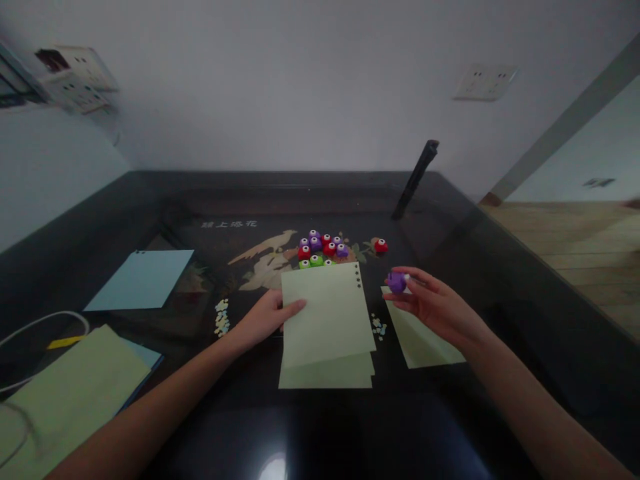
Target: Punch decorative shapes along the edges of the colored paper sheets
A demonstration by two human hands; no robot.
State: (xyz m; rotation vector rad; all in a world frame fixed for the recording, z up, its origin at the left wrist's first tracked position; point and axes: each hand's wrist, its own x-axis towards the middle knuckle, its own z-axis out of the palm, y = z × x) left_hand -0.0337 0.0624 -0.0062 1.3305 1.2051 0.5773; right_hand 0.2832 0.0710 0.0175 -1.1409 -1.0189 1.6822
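My left hand (pixel 270 313) grips the left edge of a pale green sheet of paper (pixel 327 310), thumb on top and fingers beneath. Small punched holes run down that sheet's upper right edge. Another pale green sheet (pixel 325 373) shows under its lower edge. Held in the fingertips of my right hand (pixel 437 307) is a small purple craft punch (pixel 397 283), raised above and apart from the sheet. Under that hand lies a further pale green sheet (pixel 425 350). Little punched-out paper pieces (pixel 379 327) lie between the sheets.
Several red, purple and green craft punches (pixel 320 248) cluster behind the paper, with one red punch (pixel 381 247) apart. More paper pieces (pixel 222 317) lie left. A blue sheet (pixel 145 280), green paper (pixel 80 387) and a white cable (pixel 60 313) occupy the left side. A black post (pixel 417 177) stands behind.
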